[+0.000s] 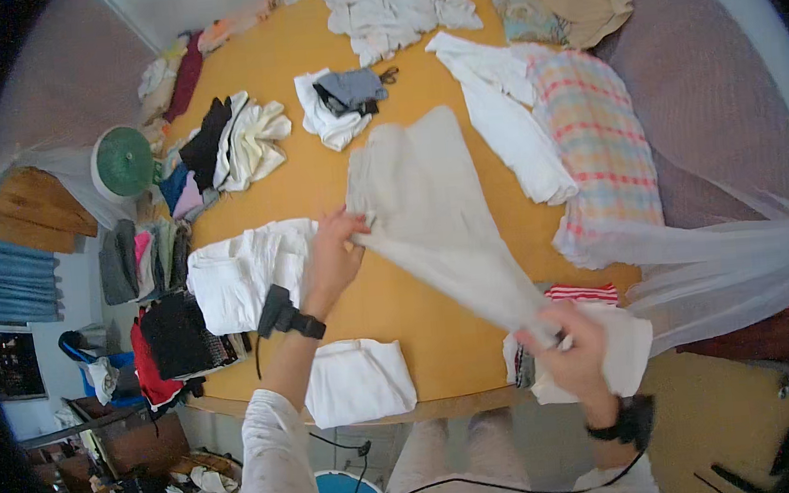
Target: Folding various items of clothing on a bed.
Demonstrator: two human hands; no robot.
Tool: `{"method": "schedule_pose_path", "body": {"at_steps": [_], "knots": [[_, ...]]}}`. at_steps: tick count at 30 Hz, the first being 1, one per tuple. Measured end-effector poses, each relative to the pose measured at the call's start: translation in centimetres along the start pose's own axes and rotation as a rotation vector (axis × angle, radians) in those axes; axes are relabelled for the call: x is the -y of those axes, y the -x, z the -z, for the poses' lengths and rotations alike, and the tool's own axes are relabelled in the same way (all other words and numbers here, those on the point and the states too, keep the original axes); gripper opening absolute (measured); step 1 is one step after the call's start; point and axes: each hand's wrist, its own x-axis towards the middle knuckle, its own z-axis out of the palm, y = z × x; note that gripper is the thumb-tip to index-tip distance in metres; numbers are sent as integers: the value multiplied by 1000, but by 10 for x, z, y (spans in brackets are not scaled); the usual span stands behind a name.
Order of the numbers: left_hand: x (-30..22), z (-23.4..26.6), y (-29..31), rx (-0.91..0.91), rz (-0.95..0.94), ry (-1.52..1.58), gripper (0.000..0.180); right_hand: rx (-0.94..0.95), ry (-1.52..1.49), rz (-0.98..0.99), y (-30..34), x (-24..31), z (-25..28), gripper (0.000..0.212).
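A pale beige garment [427,193] is stretched across the middle of the yellow-covered bed [391,316]; its exact kind is hard to tell. My left hand [337,251] pinches its left edge between thumb and fingers. At the lower right, my right hand [571,348] grips the narrow end, which is bunched and lifted. The wide end lies flat, farther from me. Beside my left wrist is a stack of folded white clothes [253,274]. A folded white cloth [359,379] rests at the near edge. Beneath my right hand lies another pale folded pile [616,350].
White trousers [505,117] and a checked pillow [594,133] lie at the right. Far back is a spread white garment [394,10]. Clothes heaps [247,142] and dark folded stacks [179,333] line the left, near a green fan [124,163]. A black cable [515,487] crosses before me.
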Motion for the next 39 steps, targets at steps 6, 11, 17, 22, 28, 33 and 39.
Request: {"method": "schedule_pose_path", "body": {"at_steps": [6,11,17,22,28,33,39], "knots": [[99,-92,144,304,108,-277,26,288,-119,-405,102,-71,-123,25],[114,-92,215,345,221,-275,27,473,-35,-515,97,-106,-164,36],[98,-86,194,69,433,2,22,316,25,-174,-54,-124,-196,31],[122,-95,158,39,597,62,17,187,178,-122,-77,-166,-206,34],[147,-108,130,-4,743,123,16,467,186,-230,-32,-214,-233,38],[118,-118,144,128,800,140,22,354,244,81,-69,-225,-258,43],[129,-119,174,52,858,62,25,476,270,317,-100,-223,-311,34]]}}
